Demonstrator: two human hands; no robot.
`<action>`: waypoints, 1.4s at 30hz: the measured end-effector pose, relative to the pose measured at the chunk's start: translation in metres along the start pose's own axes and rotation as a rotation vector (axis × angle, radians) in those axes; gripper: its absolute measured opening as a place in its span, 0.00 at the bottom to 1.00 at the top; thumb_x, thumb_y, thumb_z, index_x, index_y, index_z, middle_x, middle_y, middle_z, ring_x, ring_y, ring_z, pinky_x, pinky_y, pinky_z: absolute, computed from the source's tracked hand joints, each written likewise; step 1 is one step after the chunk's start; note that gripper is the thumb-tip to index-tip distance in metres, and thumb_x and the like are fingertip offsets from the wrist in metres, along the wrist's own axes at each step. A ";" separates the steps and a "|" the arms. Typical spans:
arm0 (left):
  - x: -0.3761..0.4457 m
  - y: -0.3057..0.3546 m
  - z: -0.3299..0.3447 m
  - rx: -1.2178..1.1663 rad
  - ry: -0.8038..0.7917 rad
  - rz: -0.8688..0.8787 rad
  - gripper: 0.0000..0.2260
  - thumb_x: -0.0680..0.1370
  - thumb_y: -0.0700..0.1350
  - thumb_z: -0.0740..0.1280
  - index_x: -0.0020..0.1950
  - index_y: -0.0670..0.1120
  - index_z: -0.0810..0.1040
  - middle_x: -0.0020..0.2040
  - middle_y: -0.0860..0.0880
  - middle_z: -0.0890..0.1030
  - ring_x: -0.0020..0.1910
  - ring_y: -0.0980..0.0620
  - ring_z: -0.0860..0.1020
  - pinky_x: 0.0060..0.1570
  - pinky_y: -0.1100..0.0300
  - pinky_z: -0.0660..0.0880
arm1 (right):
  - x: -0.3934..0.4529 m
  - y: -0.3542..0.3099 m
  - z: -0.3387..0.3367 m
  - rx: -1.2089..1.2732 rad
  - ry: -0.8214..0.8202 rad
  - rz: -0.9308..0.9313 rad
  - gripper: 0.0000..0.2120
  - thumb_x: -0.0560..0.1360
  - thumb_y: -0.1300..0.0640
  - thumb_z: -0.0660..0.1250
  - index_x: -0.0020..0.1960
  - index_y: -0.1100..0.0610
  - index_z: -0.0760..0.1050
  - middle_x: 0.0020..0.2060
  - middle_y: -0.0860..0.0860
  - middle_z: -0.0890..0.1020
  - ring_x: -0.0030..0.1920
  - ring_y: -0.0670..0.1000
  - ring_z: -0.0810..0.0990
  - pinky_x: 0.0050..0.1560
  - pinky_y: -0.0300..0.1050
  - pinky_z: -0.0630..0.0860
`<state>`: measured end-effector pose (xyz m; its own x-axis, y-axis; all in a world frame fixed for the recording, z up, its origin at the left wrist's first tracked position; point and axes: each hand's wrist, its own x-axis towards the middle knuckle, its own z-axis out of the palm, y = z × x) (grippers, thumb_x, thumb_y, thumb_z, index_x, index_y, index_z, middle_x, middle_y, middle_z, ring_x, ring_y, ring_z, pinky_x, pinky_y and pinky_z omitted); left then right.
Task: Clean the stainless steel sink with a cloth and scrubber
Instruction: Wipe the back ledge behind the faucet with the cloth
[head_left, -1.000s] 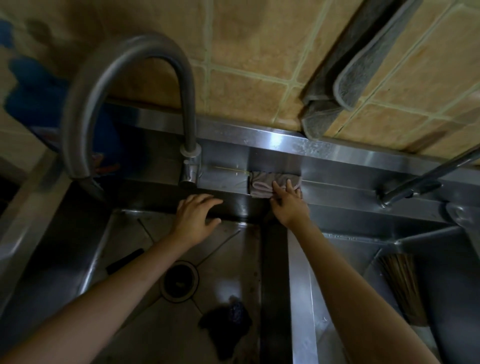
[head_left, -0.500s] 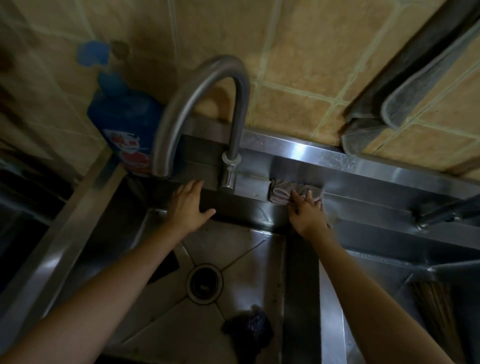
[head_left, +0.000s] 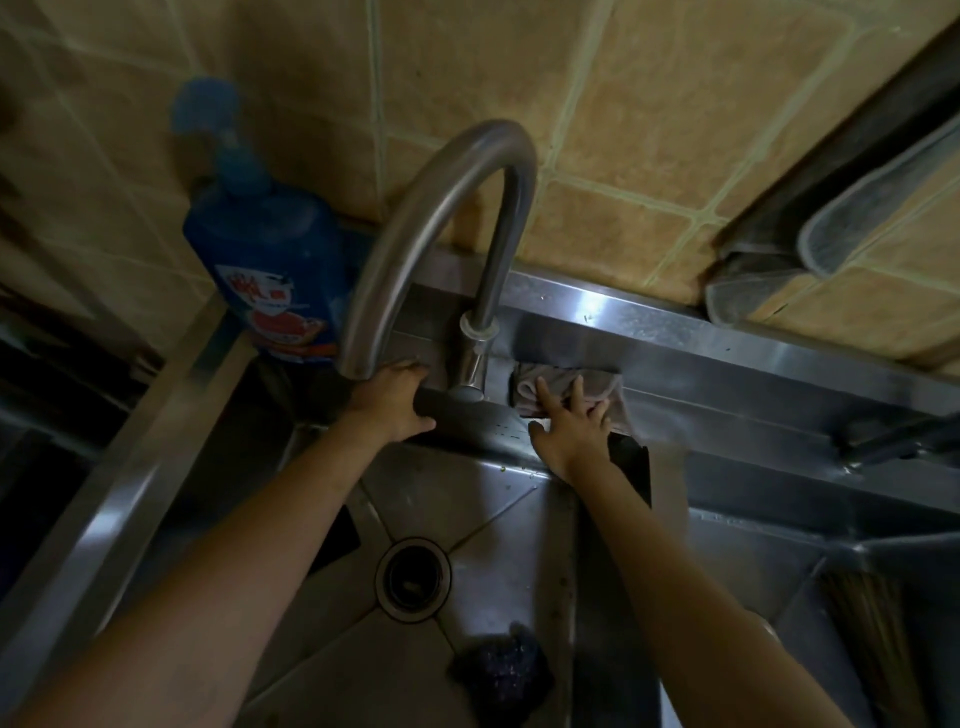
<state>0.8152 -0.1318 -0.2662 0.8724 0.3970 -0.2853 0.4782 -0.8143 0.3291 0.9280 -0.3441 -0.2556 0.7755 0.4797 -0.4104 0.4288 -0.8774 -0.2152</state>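
Note:
A stainless steel sink (head_left: 493, 499) with a round drain (head_left: 413, 578) fills the lower view. My right hand (head_left: 571, 426) presses a pale grey cloth (head_left: 597, 387) flat against the sink's back ledge, just right of the tap base. My left hand (head_left: 389, 400) rests on the ledge's front edge left of the tap, fingers over the top and thumb below. A dark scrubber (head_left: 501, 670) lies loose on the basin floor near the front.
A curved steel tap (head_left: 447, 228) arches over my left hand. A blue detergent bottle (head_left: 270, 260) stands in the back left corner. Grey cloths (head_left: 831, 228) hang on the tiled wall at right. A second basin holds a straw brush (head_left: 862, 639).
The view has swung left, bringing the blue bottle in. My right hand has slid the cloth leftward along the ledge toward the tap base. My left hand has moved left under the spout.

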 end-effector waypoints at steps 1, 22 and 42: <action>0.000 0.000 0.000 -0.014 0.000 0.001 0.34 0.70 0.54 0.72 0.73 0.49 0.63 0.73 0.48 0.63 0.71 0.47 0.63 0.68 0.51 0.63 | -0.002 0.005 0.001 -0.026 0.012 -0.035 0.29 0.78 0.43 0.55 0.75 0.37 0.45 0.76 0.53 0.40 0.73 0.69 0.39 0.72 0.64 0.43; 0.001 -0.018 0.013 0.001 -0.060 0.065 0.39 0.69 0.54 0.72 0.75 0.53 0.56 0.77 0.52 0.52 0.75 0.44 0.53 0.71 0.46 0.60 | -0.005 0.023 -0.009 -0.126 0.050 0.088 0.25 0.79 0.46 0.52 0.74 0.37 0.48 0.77 0.47 0.46 0.75 0.64 0.45 0.70 0.66 0.47; -0.014 -0.002 0.007 0.119 -0.044 0.051 0.40 0.71 0.57 0.70 0.76 0.51 0.53 0.77 0.50 0.52 0.75 0.43 0.53 0.70 0.45 0.56 | -0.022 0.049 -0.018 -0.116 0.108 0.097 0.25 0.78 0.53 0.56 0.73 0.39 0.56 0.76 0.49 0.55 0.75 0.60 0.52 0.71 0.62 0.57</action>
<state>0.8012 -0.1388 -0.2691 0.8889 0.3368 -0.3107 0.4153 -0.8787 0.2356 0.9407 -0.3977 -0.2411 0.8585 0.3966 -0.3250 0.3954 -0.9156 -0.0729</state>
